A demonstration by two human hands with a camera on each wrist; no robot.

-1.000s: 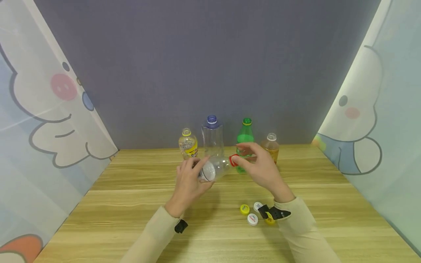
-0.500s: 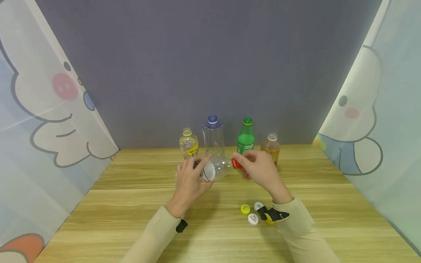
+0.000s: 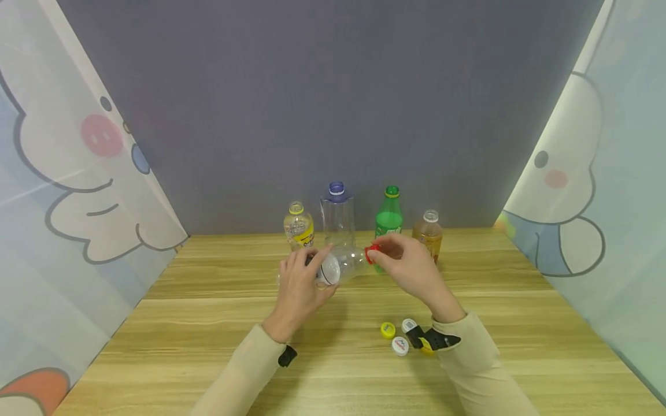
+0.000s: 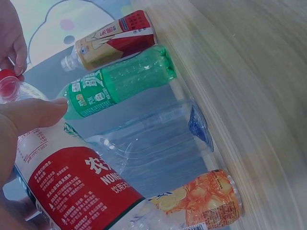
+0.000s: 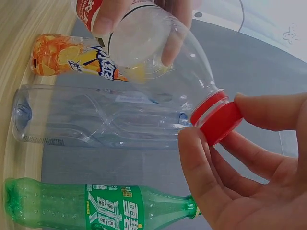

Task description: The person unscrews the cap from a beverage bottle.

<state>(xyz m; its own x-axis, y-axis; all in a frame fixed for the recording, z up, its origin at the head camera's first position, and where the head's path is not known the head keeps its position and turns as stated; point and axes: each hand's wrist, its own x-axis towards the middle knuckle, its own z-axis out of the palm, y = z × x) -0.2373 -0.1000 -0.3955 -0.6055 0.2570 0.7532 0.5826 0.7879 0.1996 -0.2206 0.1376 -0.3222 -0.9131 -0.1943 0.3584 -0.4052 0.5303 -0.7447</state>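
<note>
My left hand [image 3: 299,289] grips a clear plastic bottle [image 3: 351,261] round its body, holding it tilted on its side above the table with the neck to the right. Its red and white label [image 4: 81,187] shows in the left wrist view. My right hand [image 3: 413,268] pinches a red bottle cap [image 5: 221,123] at the bottle's mouth, thumb on one side and fingers on the other. Between the cap and the red neck ring [image 5: 207,106] a thin clear strip is visible. Whether the threads are engaged, I cannot tell.
Uncapped bottles stand along the back: one yellow-labelled [image 3: 300,231], one clear with a blue neck [image 3: 337,219], one green [image 3: 388,222], one amber [image 3: 429,236]. Loose caps lie near my right wrist, including a yellow cap [image 3: 387,330] and a white cap [image 3: 400,346].
My right fingers were spread apart by the red cap, then curled down round it, and now they have shifted back up while pinching it. The left hand and bottle stay nearly still.
</note>
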